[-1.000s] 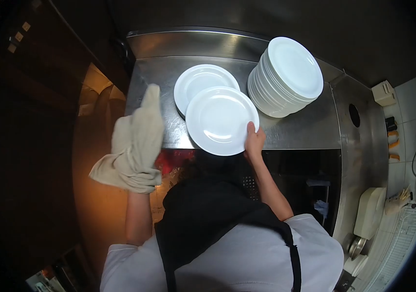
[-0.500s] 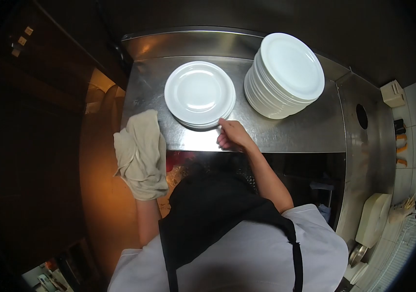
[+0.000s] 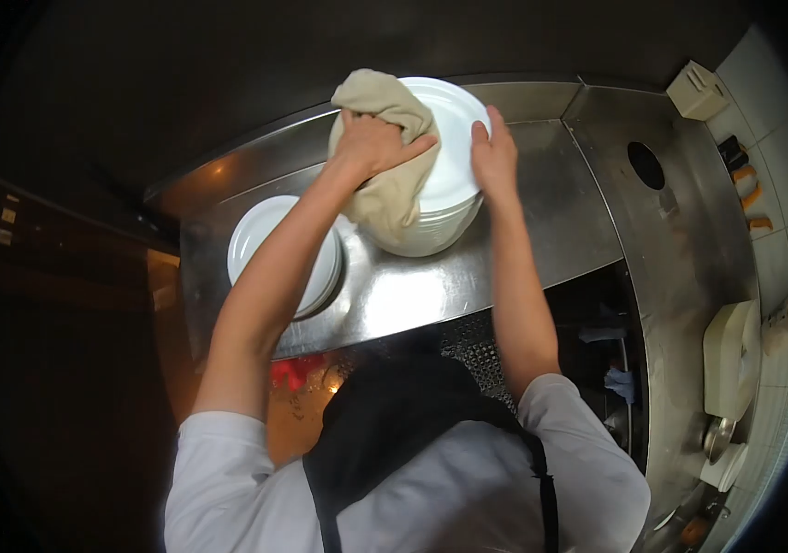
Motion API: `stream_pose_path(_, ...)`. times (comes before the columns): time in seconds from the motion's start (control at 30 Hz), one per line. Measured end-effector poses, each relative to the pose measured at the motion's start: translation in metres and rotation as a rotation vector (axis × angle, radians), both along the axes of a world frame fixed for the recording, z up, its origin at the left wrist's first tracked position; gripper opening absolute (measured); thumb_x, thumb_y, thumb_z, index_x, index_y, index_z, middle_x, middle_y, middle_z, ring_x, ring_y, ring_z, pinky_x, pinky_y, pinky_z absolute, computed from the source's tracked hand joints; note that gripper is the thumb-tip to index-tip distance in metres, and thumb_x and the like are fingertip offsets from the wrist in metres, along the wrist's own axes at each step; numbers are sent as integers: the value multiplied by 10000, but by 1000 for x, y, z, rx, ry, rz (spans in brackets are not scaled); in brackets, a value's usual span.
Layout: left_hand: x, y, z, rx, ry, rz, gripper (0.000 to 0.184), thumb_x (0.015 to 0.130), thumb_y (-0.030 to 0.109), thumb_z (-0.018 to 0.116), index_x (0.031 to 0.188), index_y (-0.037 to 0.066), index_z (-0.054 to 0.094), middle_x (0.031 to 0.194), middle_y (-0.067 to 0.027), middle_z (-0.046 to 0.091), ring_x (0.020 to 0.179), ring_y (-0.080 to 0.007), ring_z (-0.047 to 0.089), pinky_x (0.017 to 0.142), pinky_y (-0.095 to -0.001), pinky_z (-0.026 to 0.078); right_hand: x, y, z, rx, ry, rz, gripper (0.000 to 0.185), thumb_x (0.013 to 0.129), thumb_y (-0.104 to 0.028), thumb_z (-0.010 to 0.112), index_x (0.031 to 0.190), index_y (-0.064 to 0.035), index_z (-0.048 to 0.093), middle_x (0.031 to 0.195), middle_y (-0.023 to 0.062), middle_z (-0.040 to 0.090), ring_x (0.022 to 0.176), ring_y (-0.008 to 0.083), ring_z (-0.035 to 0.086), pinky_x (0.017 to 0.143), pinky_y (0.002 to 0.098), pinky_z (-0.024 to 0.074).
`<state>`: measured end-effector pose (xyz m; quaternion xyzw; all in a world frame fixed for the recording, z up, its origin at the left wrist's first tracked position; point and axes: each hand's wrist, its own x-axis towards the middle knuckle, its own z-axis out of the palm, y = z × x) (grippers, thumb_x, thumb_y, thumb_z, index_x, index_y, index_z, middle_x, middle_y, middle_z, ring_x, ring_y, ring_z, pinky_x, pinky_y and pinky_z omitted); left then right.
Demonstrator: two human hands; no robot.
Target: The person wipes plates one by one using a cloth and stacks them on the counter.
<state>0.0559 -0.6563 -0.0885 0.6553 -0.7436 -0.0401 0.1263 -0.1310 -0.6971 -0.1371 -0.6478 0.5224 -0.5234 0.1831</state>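
A tall stack of white plates (image 3: 431,232) stands on the steel counter, its top plate (image 3: 456,138) facing up. My left hand (image 3: 371,149) presses a beige cloth (image 3: 392,195) over the left side of that top plate, thumb stretched toward the middle. My right hand (image 3: 495,158) grips the right rim of the same plate, thumb on the upper face and fingers around the edge. Whether the plate is lifted off the stack I cannot tell. To the left, partly hidden behind my left forearm, is a lower stack of white plates (image 3: 260,230).
The steel counter (image 3: 551,212) has a raised back edge. On the right, another steel surface (image 3: 666,240) has a round dark hole (image 3: 645,165). A cream box (image 3: 698,90) and orange-handled tools (image 3: 746,189) are by the tiled wall. Below the counter is a dark opening.
Both hands have moved to the taller stack. My left hand brought the cloth across from the left onto the top plate; my right hand left the lower stack and took the plate's rim. The view shifted.
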Motion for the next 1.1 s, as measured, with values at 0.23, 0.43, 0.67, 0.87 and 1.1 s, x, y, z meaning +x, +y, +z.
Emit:
stream_pose_path(0.23,-74,35,5,-2,294,-401,600,839,365,548,1317,15,455,1311,-222,500,1211,-368,447,1072,-455,295,-12,-19,7,494,-544,202,518,978,-383,343,1083,37,628,1094,250,633,1043,370,598,906,390,430)
stream_pose_path(0.43,-33,143,31,320,1324,1,390,950,253,501,1253,9,523,1203,-174,601,1084,-305,598,879,-394,496,-16,-29,12,141,32,237,424,772,-290,730,1032,20,602,992,210,660,941,319,634,806,370,484)
stream_pose_path(0.67,27,222,32,-60,2358,105,488,986,340,392,1307,-21,457,1288,-184,548,1190,-314,539,1022,-431,427,-42,-69,34,215,411,314,402,779,-328,703,933,30,610,877,241,657,832,368,653,774,436,495)
stream_pose_path(0.87,63,273,45,-442,2313,90,532,914,253,440,1354,-42,394,1378,-199,462,1265,-346,462,1085,-473,350,-79,-68,56,280,-175,239,327,859,-168,632,1081,68,584,951,171,663,840,206,643,738,334,511)
stream_pose_path(1.1,59,266,126,-371,1031,-104,395,818,190,585,1145,-30,546,1017,-151,620,935,-270,614,857,-378,478,-31,52,138,122,-443,337,333,857,-199,670,1042,76,636,884,134,673,773,141,630,671,300,516)
